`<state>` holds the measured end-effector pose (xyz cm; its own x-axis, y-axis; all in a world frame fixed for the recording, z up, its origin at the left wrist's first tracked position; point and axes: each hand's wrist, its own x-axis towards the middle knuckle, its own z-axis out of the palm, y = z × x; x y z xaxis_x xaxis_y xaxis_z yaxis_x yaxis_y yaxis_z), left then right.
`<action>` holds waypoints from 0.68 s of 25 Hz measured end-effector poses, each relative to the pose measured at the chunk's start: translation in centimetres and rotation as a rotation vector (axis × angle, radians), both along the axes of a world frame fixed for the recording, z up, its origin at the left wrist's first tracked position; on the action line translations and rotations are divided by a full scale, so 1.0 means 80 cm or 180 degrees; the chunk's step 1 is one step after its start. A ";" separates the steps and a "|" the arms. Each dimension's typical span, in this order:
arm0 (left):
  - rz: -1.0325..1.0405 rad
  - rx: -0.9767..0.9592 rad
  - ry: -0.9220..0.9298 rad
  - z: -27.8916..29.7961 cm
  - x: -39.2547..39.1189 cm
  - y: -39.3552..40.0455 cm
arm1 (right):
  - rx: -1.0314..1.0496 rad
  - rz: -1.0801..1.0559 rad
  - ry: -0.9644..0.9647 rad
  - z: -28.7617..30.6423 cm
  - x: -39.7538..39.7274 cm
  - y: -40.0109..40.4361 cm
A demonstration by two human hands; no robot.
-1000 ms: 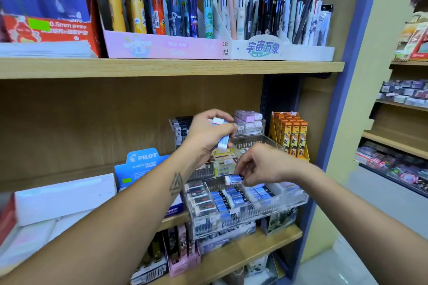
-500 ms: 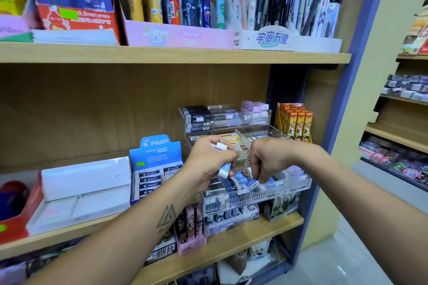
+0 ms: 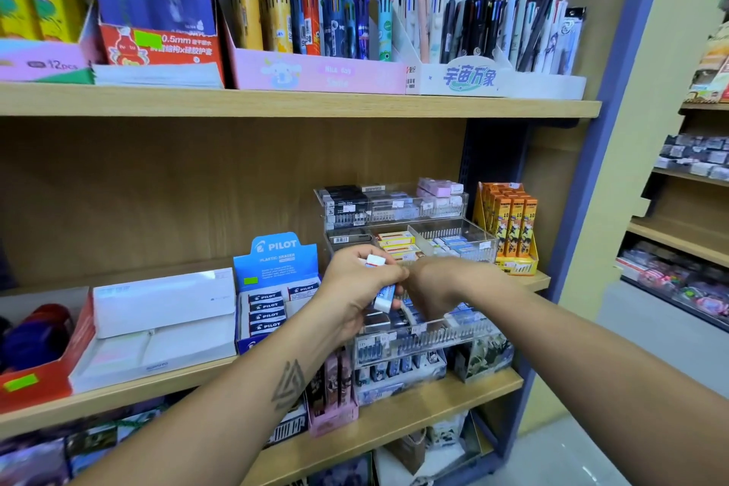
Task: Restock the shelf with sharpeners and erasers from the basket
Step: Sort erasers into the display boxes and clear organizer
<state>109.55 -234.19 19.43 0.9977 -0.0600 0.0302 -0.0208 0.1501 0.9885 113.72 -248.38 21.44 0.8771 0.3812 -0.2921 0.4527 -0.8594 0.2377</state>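
My left hand has its grip curled round a small stack of blue-and-white erasers, held above the front tier of the clear acrylic organizer on the middle shelf. My right hand touches the left, knuckles up, fingers curled under; whether that grip holds anything, I cannot tell. Pilot eraser box just left.

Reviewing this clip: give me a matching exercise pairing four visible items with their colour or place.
Things:
1. Pilot eraser box
2. pencil lead boxes
3. character pens
4. eraser

Descriptions:
A. orange, right of the clear trays
B. held in the left hand
C. blue, left of the clear trays
D. upper shelf, in a pink display box

Pairs: 1-C, 2-A, 3-D, 4-B
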 end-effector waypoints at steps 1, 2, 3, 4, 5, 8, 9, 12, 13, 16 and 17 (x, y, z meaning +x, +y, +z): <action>0.0044 -0.0030 0.0025 -0.001 0.000 0.001 | 0.0109 -0.0029 -0.0028 0.001 -0.003 -0.003; 0.0109 -0.0056 0.0039 -0.002 0.000 0.003 | 0.0258 -0.0039 0.0023 0.002 -0.005 -0.008; 0.0183 -0.0090 0.0049 -0.003 -0.001 0.004 | 0.0495 -0.0053 0.0123 0.006 -0.007 -0.014; 0.0277 -0.0120 0.0044 -0.004 0.001 0.004 | 0.0948 -0.0095 0.0231 0.013 -0.009 -0.021; 0.0402 -0.0143 0.0025 -0.005 0.003 0.004 | 0.1649 -0.0239 0.0391 0.021 -0.012 -0.026; 0.0774 -0.0050 -0.0122 -0.012 0.011 0.000 | 0.3808 -0.0783 0.1515 0.040 -0.035 -0.026; 0.0899 0.0033 -0.0198 -0.013 0.011 -0.002 | 0.4105 -0.0878 0.1809 0.040 -0.041 -0.021; 0.1029 0.0012 -0.0230 -0.015 0.010 -0.007 | 0.4428 -0.0925 0.1843 0.024 -0.047 -0.004; 0.1001 -0.0095 -0.0149 -0.015 0.010 -0.006 | 0.4481 -0.0935 0.1750 0.019 -0.047 -0.003; 0.0823 -0.0309 -0.0013 -0.012 0.005 -0.002 | 0.4551 -0.0912 0.1616 0.015 -0.047 -0.010; 0.0764 -0.0270 -0.0020 -0.011 0.002 0.000 | 0.4551 -0.0954 0.1508 0.017 -0.047 -0.014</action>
